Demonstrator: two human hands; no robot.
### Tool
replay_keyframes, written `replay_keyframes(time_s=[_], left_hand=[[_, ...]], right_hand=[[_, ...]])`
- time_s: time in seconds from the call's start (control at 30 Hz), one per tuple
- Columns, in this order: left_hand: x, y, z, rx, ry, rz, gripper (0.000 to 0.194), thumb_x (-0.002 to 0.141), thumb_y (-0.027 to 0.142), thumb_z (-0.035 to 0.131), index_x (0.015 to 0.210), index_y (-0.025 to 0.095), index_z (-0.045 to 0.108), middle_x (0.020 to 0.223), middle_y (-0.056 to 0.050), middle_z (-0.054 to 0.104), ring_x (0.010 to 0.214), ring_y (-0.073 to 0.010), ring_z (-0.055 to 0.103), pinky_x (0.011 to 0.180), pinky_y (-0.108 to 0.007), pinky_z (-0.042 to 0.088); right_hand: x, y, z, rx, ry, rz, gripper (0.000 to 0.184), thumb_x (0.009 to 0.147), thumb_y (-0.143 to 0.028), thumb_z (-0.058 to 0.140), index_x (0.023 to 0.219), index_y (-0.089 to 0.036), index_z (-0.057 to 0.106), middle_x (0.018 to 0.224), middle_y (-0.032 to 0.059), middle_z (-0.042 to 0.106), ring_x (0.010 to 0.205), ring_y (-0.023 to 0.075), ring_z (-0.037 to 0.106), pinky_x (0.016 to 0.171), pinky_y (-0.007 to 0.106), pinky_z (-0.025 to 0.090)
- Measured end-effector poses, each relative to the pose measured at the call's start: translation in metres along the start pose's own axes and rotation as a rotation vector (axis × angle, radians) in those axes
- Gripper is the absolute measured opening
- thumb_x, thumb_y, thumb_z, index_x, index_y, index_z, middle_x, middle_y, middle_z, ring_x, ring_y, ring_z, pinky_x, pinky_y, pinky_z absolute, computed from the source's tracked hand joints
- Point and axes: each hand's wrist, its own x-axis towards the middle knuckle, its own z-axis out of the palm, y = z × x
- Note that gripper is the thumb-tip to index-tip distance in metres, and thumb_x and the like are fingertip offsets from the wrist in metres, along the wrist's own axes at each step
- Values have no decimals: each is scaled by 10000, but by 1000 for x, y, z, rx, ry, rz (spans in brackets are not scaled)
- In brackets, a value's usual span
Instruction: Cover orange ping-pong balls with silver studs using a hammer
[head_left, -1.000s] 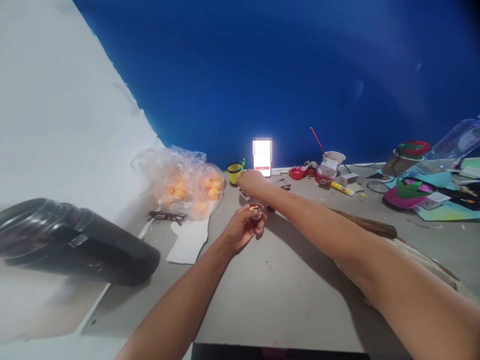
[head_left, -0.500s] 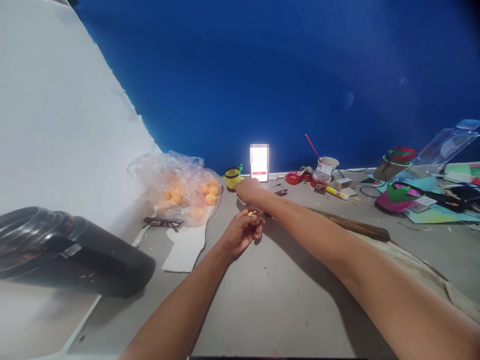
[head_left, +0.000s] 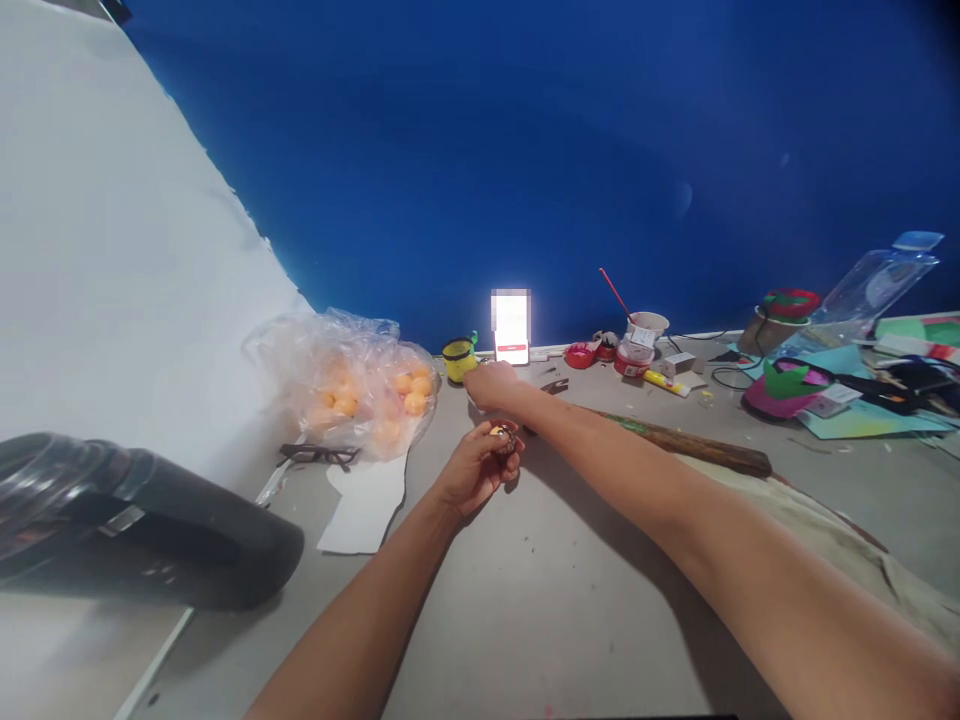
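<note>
My left hand (head_left: 472, 468) is curled round a small round decorated ball (head_left: 502, 437), held just above the grey table (head_left: 570, 610). My right hand (head_left: 491, 384) reaches further out, knuckles up, fingers curled down onto something small on the table that I cannot make out. It lies just in front of a yellow cup (head_left: 458, 358) and a bright lit phone (head_left: 511, 325) propped against the blue wall.
A clear plastic bag of orange balls (head_left: 352, 390) sits at the left, with spectacles (head_left: 315, 455) and white paper (head_left: 365, 497) before it. A dark cylinder (head_left: 135, 520) lies at the near left. Paint pots, a brush cup (head_left: 645, 325), a wooden stick (head_left: 690, 447) and coloured paper (head_left: 840, 405) crowd the right.
The view has drifted slightly, so everything sits a little lower and further left. Both hands have kept their poses, the left still holding the small ball.
</note>
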Motion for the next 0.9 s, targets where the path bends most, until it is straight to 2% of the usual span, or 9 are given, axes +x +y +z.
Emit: replay_keyframes(time_s=[0.2,0.37,0.43,0.5,0.53,0.6,0.7,0.8,0.9], left_hand=[[0,0,-1,-1,5,2,320,713,243,804,969,142,640,812,-63,658,590,-120,566,529,-226,390],[0,0,0,3,7,-15,320,711,226,795,973,143,631,805,-61,659,583,-121,563,524,-230,389],[0,0,1,-1,15,-11,313,701,203,782,969,148,630,816,-61,665,583,-122,560,523,-235,391],[-1,1,1,-23,28,-1,310,663,155,767,940,150,630,841,-62,673,589,-118,558,527,-236,396],[-1,2,1,-40,34,3,303,644,137,761,916,150,628,853,-64,675,593,-115,558,529,-235,397],[-1,3,1,-83,41,11,256,648,150,764,857,151,616,854,-62,673,592,-108,549,524,-229,389],[0,5,0,-148,64,20,246,742,289,795,823,157,605,799,-46,647,566,-100,521,501,-216,363],[1,4,-1,-166,59,29,321,768,384,823,856,157,615,782,-33,631,564,-100,525,493,-210,363],[0,1,0,-87,18,51,352,756,394,852,826,155,603,725,-7,589,561,-103,531,496,-213,388]], right_hand=[[1,-1,4,3,-1,-8,314,882,-131,636,1166,-116,768,1165,218,774,1140,325,735,920,378,575],[3,0,2,53,65,13,292,880,-140,611,1126,-123,767,1175,232,764,1111,331,734,872,376,565],[2,6,-2,83,91,24,254,876,-173,607,1069,-135,770,1126,211,776,1041,309,746,809,340,556],[-4,16,-8,161,94,16,195,876,-208,593,954,-157,764,979,149,790,884,249,744,703,281,522],[-10,22,-10,221,91,-8,181,882,-225,574,888,-174,747,888,100,779,784,198,715,640,248,485],[-26,34,-12,639,79,-51,144,860,-251,590,797,-167,690,719,36,695,630,134,602,543,225,398],[-59,47,-9,1048,14,-143,73,788,-218,605,732,-177,628,604,-35,555,547,89,461,511,209,335],[-91,49,2,1104,-63,-127,120,808,-290,637,753,-184,631,602,-46,547,550,90,435,512,207,326],[-110,45,15,982,28,-130,146,835,-298,627,767,-173,658,723,-12,666,643,103,523,575,210,371]])
